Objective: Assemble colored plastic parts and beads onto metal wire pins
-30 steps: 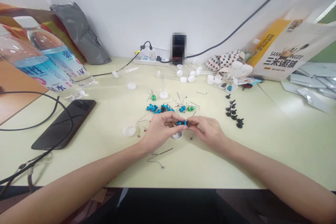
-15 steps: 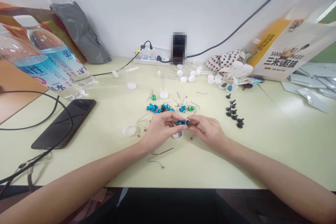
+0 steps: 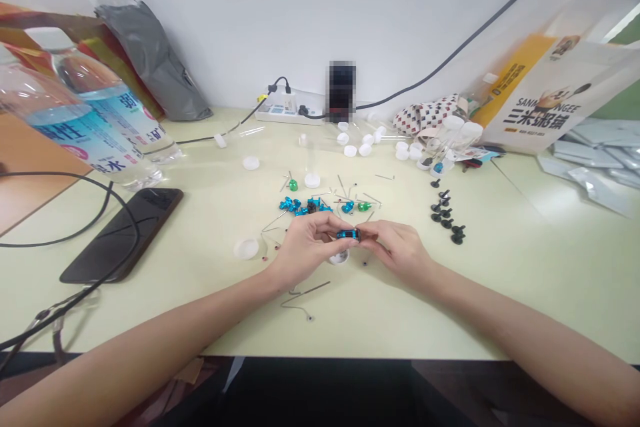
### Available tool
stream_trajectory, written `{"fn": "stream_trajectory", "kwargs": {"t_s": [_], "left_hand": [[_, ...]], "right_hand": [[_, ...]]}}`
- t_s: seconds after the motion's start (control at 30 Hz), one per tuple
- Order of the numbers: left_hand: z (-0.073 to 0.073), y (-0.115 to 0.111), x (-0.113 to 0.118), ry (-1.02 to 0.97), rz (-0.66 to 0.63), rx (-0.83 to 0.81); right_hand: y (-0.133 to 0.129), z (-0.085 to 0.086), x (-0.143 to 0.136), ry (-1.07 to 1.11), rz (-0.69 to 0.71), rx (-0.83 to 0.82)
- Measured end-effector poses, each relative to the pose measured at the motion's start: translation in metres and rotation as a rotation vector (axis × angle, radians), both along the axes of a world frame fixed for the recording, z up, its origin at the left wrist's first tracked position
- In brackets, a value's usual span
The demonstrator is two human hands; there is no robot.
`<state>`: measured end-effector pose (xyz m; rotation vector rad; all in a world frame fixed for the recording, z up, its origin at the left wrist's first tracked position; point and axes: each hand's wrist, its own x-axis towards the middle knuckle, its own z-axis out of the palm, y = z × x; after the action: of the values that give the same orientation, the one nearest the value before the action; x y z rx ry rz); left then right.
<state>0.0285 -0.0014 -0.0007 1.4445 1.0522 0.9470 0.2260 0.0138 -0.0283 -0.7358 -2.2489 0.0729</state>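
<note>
Blue part w/ dark section (image 3: 347,234) held btwn both hands nr mid-table, over a white lid (image 3: 339,257) partly hidden below fingers. L. hand (image 3: 304,243): thumb & fingers closed round the pc., gap no wider than the pc. itself. R. hand (image 3: 400,250): thumb & fingertips pinched at its r. end; whether a smaller bit is hidden btwn them can't be told. Progress, as judged: handling of this one pc. is under way, not finished. Black pcs. (image 3: 447,215) are set apart in a loose row at r.; one blue pc. is seen among clear containers (image 3: 453,141), back r., perhaps put by. Left loose: blue parts (image 3: 290,205) & green parts (image 3: 365,207) just beyond hands, bent metal rods (image 3: 306,295) strewn about, white caps (image 3: 350,151) farther back. Final count can't be given. Edges: front edge of tabletop (image 3: 520,267) is crossed by both forearms. Most room is offered at r., btwn r. forearm & black pcs.; at l., reach is narrowed by phone (image 3: 115,240), cable (image 3: 134,227) & water bottles (image 3: 107,123). Straight ahead, small pcs. are easily knocked, it's judged.
</note>
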Motion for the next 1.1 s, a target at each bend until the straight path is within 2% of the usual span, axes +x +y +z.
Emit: {"fn": "stream_trajectory", "kwargs": {"t_s": [0.2,0.9,1.1], "left_hand": [[0.0006,-0.0001,0.0,0.0,0.012,-0.003],[0.0004,0.0003,-0.0004,0.003,0.009,0.014],[-0.0006,0.0,-0.0003,0.003,0.011,0.007]], "right_hand": [[-0.0007,-0.0016,-0.0015,0.023,-0.039,-0.012],[-0.0007,-0.0015,-0.0007,0.01,-0.031,0.005],[-0.0008,-0.0015,-0.0005,0.017,-0.025,-0.049]]}}
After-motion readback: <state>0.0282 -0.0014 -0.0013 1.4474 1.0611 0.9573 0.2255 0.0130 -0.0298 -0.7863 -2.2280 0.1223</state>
